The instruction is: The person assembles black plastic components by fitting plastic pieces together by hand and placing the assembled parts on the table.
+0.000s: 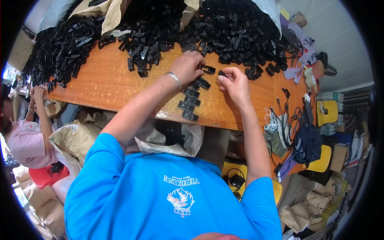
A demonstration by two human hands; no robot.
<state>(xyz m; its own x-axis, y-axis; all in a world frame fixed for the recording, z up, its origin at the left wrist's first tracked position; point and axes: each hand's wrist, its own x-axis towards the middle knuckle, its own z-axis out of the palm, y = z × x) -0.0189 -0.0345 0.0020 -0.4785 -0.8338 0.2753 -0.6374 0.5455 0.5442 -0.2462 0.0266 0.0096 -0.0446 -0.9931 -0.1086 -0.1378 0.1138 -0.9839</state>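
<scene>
My left hand (189, 65), with a metal bracelet on the wrist, pinches a small black plastic clip (208, 69) above an orange wooden table (104, 82). My right hand (235, 83) holds another small black plastic piece (222, 73) between thumb and fingers, just right of the left hand. Below the left hand a short row of assembled black clips (191, 99) runs toward the table's near edge. A large heap of loose black clips (168, 30) covers the far side of the table.
An open sack (176, 138) hangs under the table's near edge, before my blue shirt. Another person in pink (28, 140) sits at the left. Cables, cloth and a yellow chair (326, 112) crowd the right end. Bags lie on the floor.
</scene>
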